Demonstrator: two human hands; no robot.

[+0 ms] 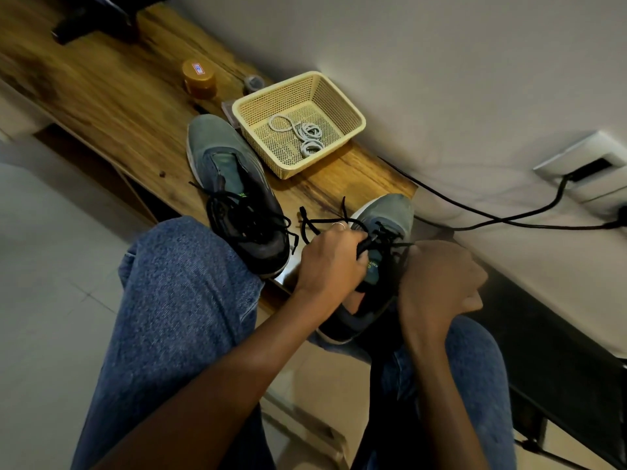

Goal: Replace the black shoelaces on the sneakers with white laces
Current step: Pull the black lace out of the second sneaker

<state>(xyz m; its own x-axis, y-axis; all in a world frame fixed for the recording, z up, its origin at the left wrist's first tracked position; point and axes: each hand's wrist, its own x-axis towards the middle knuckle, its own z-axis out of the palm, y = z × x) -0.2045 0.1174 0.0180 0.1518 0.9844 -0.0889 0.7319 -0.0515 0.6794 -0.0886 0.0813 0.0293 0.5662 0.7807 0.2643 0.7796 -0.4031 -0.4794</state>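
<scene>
Sneaker (376, 266) under both hands lies with its long axis running away from the person, toe pointing toward the wall, heel off the tabletop (112, 96) edge over the lap. Left hand (330, 262) pinches its black lace (364, 244) with curled fingers; right hand (441, 283) is fisted beside it, its contents hidden. Beyond the left hand, a second sneaker (234, 195) points the same way, and a basket (353, 117) holds coiled white laces (307, 137)

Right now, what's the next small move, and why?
Probably keep drawing the black lace out of the near sneaker's eyelets: the left hand grips it at the tongue, it's still threaded, and the white laces sit untouched in the basket.
</scene>
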